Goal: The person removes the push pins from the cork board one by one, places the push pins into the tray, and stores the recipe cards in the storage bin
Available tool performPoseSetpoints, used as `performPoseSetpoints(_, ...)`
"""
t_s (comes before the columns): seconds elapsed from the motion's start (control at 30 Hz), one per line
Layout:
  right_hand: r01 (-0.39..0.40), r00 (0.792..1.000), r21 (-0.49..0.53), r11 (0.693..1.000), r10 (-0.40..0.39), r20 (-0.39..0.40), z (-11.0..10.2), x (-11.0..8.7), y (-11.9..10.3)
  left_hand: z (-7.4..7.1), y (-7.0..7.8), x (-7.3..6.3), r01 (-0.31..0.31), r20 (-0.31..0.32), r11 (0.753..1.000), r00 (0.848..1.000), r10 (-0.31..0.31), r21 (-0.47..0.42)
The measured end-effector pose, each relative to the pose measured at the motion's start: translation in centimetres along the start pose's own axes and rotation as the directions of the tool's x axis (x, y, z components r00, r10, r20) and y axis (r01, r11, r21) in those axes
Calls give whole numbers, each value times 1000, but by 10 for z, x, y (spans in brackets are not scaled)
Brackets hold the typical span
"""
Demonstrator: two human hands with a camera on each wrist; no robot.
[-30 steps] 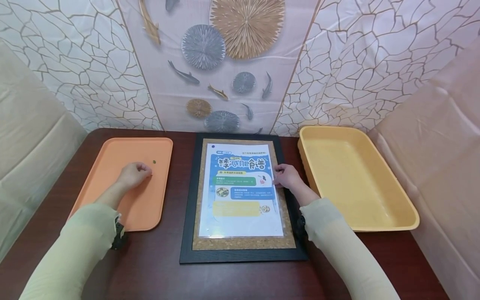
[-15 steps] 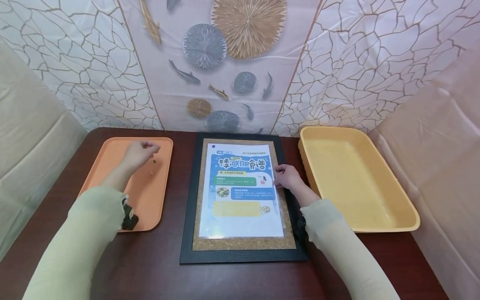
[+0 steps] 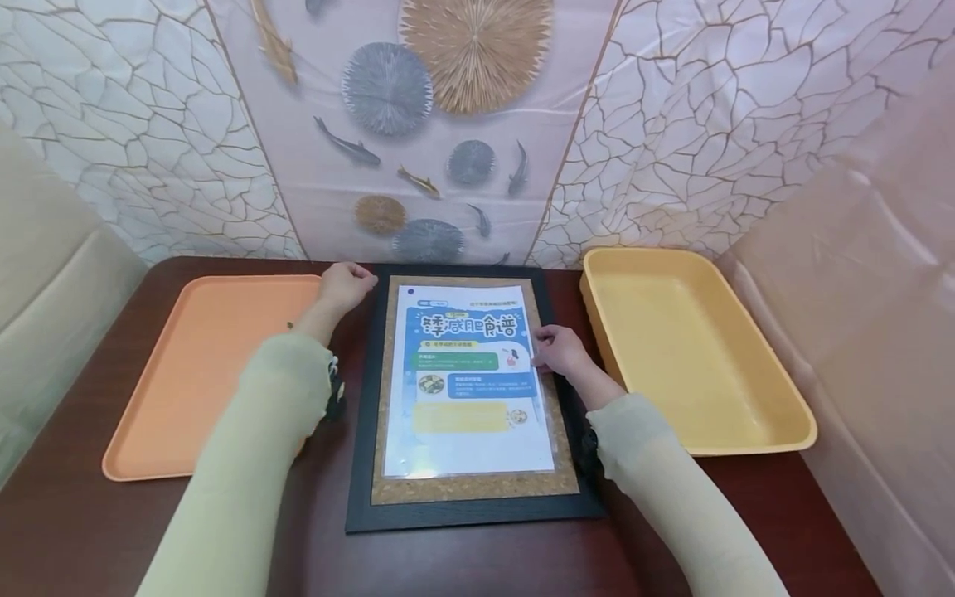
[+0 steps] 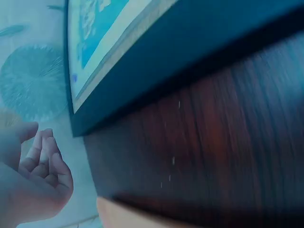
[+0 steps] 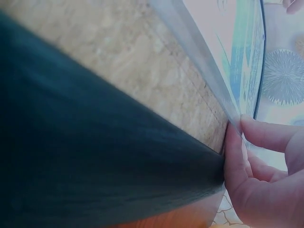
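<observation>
"What have the fingers got?"

"The right hand pinches the right edge of the laminated poster. On the left hand, thumb and fingers curl toward each other; whether anything sits between them, I can't tell."

"And the poster?"

"On the cork inside the black frame, with a purple dot, probably a pushpin, at its upper left corner. I'd make that pinch light, so the plastic lies flat and square to the frame."

"Farther out?"

"Left hand near the frame's upper left corner; orange tray to the left, yellow tub to the right."
</observation>
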State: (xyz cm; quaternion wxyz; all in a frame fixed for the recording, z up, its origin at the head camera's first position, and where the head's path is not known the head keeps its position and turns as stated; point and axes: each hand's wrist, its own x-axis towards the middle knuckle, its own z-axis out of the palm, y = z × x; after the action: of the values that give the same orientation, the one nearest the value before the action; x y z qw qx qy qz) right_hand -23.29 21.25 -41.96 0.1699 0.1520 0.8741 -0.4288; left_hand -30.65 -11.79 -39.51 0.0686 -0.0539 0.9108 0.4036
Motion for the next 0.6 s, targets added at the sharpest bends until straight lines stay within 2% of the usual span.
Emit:
performPoseSetpoints(0.2, -8, 1000, 1, 1000, 8, -16, 1, 1, 2, 27, 8, 11, 27, -8, 1000, 1000, -27, 8)
performPoseSetpoints(0.4, -9, 1000, -8, 1000, 9, -16, 1, 2, 2, 52, 14, 16, 17, -7, 999, 1000, -17, 30)
performPoseSetpoints(0.6, -1, 1000, -5, 1000, 1, -25, 1, 2, 2, 65, 21, 18, 9, 14, 982, 1000, -12, 186)
